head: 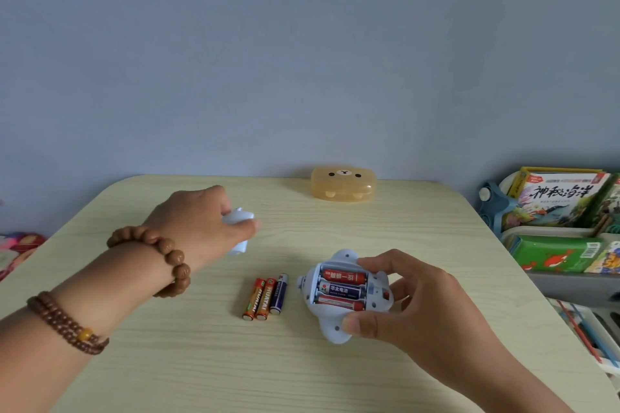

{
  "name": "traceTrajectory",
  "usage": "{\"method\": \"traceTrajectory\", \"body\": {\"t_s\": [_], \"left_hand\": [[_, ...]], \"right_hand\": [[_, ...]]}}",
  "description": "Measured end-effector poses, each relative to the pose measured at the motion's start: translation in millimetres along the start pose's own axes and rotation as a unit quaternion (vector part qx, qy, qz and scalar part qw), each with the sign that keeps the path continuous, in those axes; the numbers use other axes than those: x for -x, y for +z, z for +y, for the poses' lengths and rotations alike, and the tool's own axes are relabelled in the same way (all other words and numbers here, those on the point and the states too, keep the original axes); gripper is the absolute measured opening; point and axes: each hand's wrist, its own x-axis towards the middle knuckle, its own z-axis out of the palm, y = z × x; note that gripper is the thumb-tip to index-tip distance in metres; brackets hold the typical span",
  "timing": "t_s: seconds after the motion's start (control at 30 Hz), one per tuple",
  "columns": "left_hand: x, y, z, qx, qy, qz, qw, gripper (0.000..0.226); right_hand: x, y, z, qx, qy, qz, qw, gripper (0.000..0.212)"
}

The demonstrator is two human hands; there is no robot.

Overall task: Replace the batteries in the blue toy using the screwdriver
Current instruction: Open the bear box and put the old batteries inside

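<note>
Fingers of the right hand (pixel 419 305) wrap the blue toy (pixel 342 298) lower right (bay open); left hand (pixel 204 228) pinches probably its cover (pixel 239 231). Loose batteries (pixel 265 298) mid-frame could get mixed with installed ones.

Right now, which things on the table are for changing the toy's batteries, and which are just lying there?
For the job:
- blue toy, held by the right hand, three batteries inside
- three loose batteries
- pale blue piece, probably the battery cover, in the left hand

Just lying about:
- bear-face case
- books beside the table

No screwdriver is visible.
</note>
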Motion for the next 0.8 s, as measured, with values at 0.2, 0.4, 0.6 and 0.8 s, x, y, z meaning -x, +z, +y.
{"method": "traceTrajectory", "body": {"t_s": [0.2, 0.4, 0.6, 0.8], "left_hand": [[-6, 15, -20, -0.139, -0.043, -0.041, 0.989, 0.053], [-2, 23, -25, -0.145, -0.046, -0.087, 0.985, 0.059], [0, 18, -21, -0.177, -0.040, -0.104, 0.978, 0.066], [11, -4, 0, -0.192, -0.001, -0.021, 0.981, 0.065]], "right_hand": [[1, 1, -2, 0.014, -0.004, 0.002, 1.000, 0.059], [1, 2, 0, 0.013, -0.009, 0.005, 1.000, 0.058], [-1, 1, 2, 0.007, -0.011, 0.001, 1.000, 0.057], [-3, 1, 8, 0.002, -0.022, -0.006, 1.000, 0.059]]}}
